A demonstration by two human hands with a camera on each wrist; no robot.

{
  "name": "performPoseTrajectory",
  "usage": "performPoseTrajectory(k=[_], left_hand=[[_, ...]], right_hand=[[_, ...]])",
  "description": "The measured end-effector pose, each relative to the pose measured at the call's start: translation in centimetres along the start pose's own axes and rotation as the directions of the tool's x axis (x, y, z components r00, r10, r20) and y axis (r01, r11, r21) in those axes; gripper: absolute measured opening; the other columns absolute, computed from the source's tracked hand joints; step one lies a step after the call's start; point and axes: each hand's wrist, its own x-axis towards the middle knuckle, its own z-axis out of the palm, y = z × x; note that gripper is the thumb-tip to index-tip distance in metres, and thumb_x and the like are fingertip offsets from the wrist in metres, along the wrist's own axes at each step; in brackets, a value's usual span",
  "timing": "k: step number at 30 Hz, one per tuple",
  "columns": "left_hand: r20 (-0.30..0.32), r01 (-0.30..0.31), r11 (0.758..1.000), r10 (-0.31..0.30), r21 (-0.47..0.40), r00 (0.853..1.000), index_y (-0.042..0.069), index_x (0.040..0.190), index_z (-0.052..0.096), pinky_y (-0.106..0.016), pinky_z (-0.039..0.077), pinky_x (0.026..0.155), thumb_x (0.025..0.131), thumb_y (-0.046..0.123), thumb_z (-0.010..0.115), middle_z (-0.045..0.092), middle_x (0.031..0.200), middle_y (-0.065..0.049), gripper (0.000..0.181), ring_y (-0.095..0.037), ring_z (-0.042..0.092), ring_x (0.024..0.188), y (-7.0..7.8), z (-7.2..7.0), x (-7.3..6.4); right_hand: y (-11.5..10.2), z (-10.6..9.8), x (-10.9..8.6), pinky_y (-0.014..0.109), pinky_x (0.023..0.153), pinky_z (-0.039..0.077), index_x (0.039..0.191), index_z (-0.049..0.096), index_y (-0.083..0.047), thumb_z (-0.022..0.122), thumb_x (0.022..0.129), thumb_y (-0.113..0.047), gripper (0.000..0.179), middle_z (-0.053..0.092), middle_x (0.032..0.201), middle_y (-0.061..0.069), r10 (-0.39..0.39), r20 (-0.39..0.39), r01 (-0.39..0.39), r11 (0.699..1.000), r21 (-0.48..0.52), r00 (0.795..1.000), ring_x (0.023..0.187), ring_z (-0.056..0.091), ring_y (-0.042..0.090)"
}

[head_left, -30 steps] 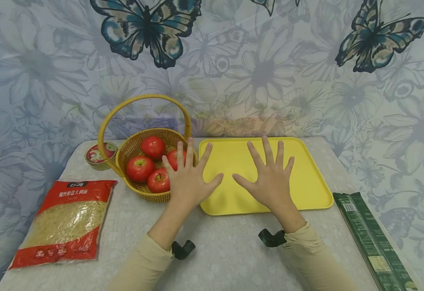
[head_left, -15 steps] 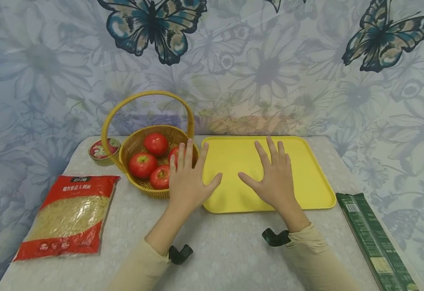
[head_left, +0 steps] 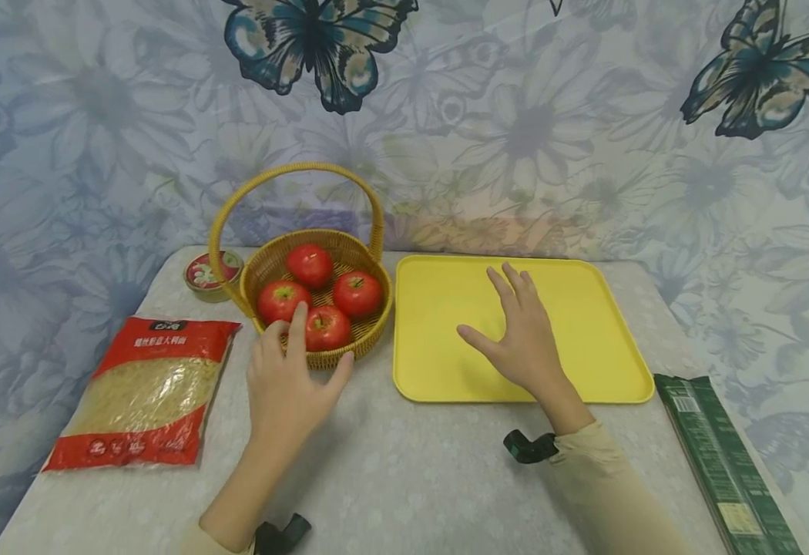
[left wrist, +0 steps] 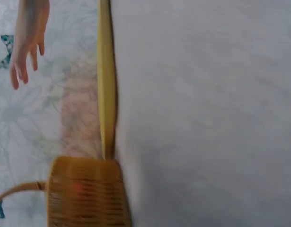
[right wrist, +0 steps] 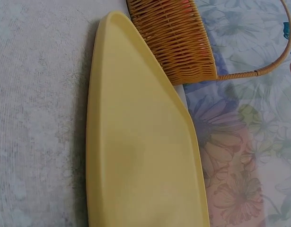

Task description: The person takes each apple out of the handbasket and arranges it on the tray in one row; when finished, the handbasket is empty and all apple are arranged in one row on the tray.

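In the head view my left hand (head_left: 287,385) is in front of the wicker basket (head_left: 370,339), its fingers loosely bent and the index fingertip overlapping the rim. Several red apples lie inside: one at the back (head_left: 310,265), one at the left (head_left: 281,299), one at the right (head_left: 358,294) and a front apple (head_left: 328,328). My right hand (head_left: 525,339) hovers over the yellow tray (head_left: 446,370) with fingers spread and nothing held. The left wrist view is blurred and shows the basket's side (left wrist: 86,194). The tray (right wrist: 140,142) fills the middle of the right wrist view.
A red-and-clear bag of pasta (head_left: 148,393) lies at the left. Behind it, beside the basket, stands a round tin (head_left: 213,289). A long green packet (head_left: 726,455) lies along the table's right side. A butterfly-patterned backdrop (head_left: 515,154) rises behind the table.
My left hand has moved left and toward me, from overlapping the basket's right side to its front, and its fingers have bent. The right hand stays over the tray, fingers slightly more relaxed.
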Motion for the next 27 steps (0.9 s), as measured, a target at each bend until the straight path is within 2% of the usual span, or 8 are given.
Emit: performPoseTrajectory(k=[3, 6, 10, 12, 14, 18, 23, 27], left_hand=[[-0.032, 0.085, 0.996, -0.085, 0.019, 0.996, 0.014, 0.154, 0.036, -0.055, 0.043, 0.077, 0.078, 0.058, 0.070, 0.052, 0.113, -0.025, 0.094, -0.041, 0.050, 0.099, -1.5, -0.3, -0.8], [0.007, 0.209, 0.978, -0.209, -0.002, 0.978, 0.011, 0.156, 0.028, -0.055, 0.044, 0.073, 0.079, 0.062, 0.069, 0.054, 0.113, -0.024, 0.101, -0.041, 0.052, 0.101, -2.5, -0.3, -1.2], [0.144, 0.375, 0.925, -0.364, -0.056, 0.920, 0.013, 0.161, 0.010, -0.064, 0.046, 0.081, 0.080, 0.072, 0.063, 0.051, 0.135, -0.025, 0.113, -0.044, 0.053, 0.118, -3.2, 0.1, -1.0], [0.200, 0.425, 0.902, -0.403, -0.078, 0.893, 0.014, 0.161, 0.002, -0.067, 0.045, 0.086, 0.079, 0.076, 0.061, 0.045, 0.146, -0.025, 0.119, -0.046, 0.051, 0.125, -3.6, 0.5, -0.9], [0.239, 0.448, 0.889, -0.417, -0.093, 0.877, 0.016, 0.161, -0.003, -0.069, 0.042, 0.093, 0.076, 0.079, 0.061, 0.036, 0.154, -0.025, 0.124, -0.047, 0.047, 0.132, -4.0, 0.9, -0.8], [0.276, 0.454, 0.885, -0.414, -0.102, 0.868, 0.021, 0.159, -0.013, -0.070, 0.039, 0.098, 0.073, 0.081, 0.063, 0.027, 0.160, -0.023, 0.130, -0.048, 0.040, 0.138, -4.7, 1.6, -0.7], [0.280, 0.445, 0.885, -0.398, -0.133, 0.874, 0.022, 0.157, -0.019, -0.068, 0.036, 0.103, 0.071, 0.080, 0.067, 0.014, 0.166, -0.016, 0.135, -0.045, 0.033, 0.144, -5.2, 2.1, -0.4], [0.283, 0.461, 0.871, -0.405, -0.171, 0.870, 0.028, 0.155, -0.023, -0.069, 0.039, 0.098, 0.069, 0.079, 0.070, 0.012, 0.167, -0.009, 0.137, -0.043, 0.036, 0.143, -5.4, 2.6, -0.2]], right_hand=[[-0.3, 0.4, 0.6, 0.069, 0.111, 0.025, 0.159, 0.023, -0.029, 0.064, 0.086, -0.065, 0.091, 0.020, 0.166, 0.002, -0.008, 0.033, 0.007, 0.999, 0.035, 0.999, 0.153, 0.015, 0.038], [-0.7, 1.0, 1.5, 0.065, 0.114, 0.026, 0.158, 0.022, -0.031, 0.062, 0.087, -0.066, 0.089, 0.019, 0.166, -0.002, -0.031, 0.064, 0.026, 0.997, 0.078, 0.997, 0.153, 0.017, 0.033], [-1.5, 2.0, 2.8, 0.060, 0.115, 0.029, 0.158, 0.022, -0.033, 0.060, 0.087, -0.067, 0.087, 0.019, 0.165, -0.004, -0.075, 0.112, 0.059, 0.989, 0.138, 0.991, 0.152, 0.021, 0.028], [-2.0, 2.6, 3.6, 0.060, 0.114, 0.030, 0.158, 0.022, -0.034, 0.060, 0.088, -0.067, 0.086, 0.020, 0.165, -0.002, -0.101, 0.139, 0.076, 0.982, 0.171, 0.985, 0.151, 0.023, 0.028], [-2.6, 3.2, 4.4, 0.059, 0.114, 0.031, 0.158, 0.022, -0.034, 0.060, 0.089, -0.065, 0.085, 0.023, 0.164, 0.000, -0.127, 0.162, 0.093, 0.975, 0.204, 0.979, 0.150, 0.025, 0.029], [-3.7, 4.5, 6.1, 0.057, 0.115, 0.030, 0.157, 0.024, -0.031, 0.062, 0.090, -0.061, 0.083, 0.028, 0.162, -0.001, -0.178, 0.200, 0.124, 0.959, 0.255, 0.963, 0.147, 0.028, 0.029], [-4.9, 6.1, 8.0, 0.050, 0.114, 0.034, 0.156, 0.029, -0.026, 0.066, 0.089, -0.057, 0.082, 0.034, 0.158, -0.004, -0.212, 0.253, 0.130, 0.943, 0.308, 0.944, 0.143, 0.034, 0.025], [-5.4, 7.5, 9.4, 0.045, 0.110, 0.041, 0.155, 0.032, -0.020, 0.070, 0.089, -0.050, 0.082, 0.036, 0.157, -0.001, -0.248, 0.285, 0.137, 0.923, 0.359, 0.926, 0.138, 0.038, 0.025]])
